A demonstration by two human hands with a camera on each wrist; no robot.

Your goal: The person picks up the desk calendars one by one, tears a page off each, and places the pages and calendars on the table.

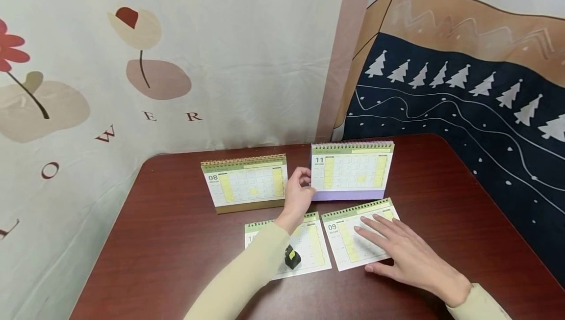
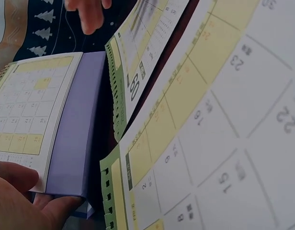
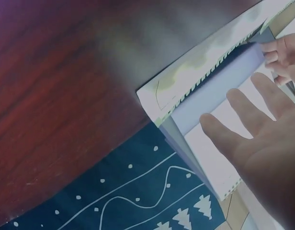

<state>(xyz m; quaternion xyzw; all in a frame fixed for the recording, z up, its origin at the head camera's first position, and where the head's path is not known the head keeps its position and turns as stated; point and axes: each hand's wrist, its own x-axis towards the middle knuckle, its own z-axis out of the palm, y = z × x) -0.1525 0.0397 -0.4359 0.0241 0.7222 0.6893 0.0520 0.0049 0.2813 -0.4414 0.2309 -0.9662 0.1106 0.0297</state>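
Observation:
My left hand (image 1: 297,195) pinches the lower left corner of a purple-based desk calendar (image 1: 346,173) that stands open at page 11. In the left wrist view, a finger (image 2: 16,175) lies on its page and another bends under the purple base (image 2: 73,139). The right hand (image 1: 412,256), fingers spread and straight, is over the torn-off calendar page 09 (image 1: 346,251). Another loose page (image 1: 315,246), numbered 10, lies to its left, partly hidden by my left forearm. Left of my left hand stands a gold-based desk calendar (image 1: 247,185) showing 08.
All of it is on a dark red-brown table (image 1: 167,231). A small black object (image 1: 292,257) with a yellow patch shows beside the left sleeve. Behind the table hang a pale flower-print curtain (image 1: 247,65) and a navy cloth (image 1: 441,104) with white trees.

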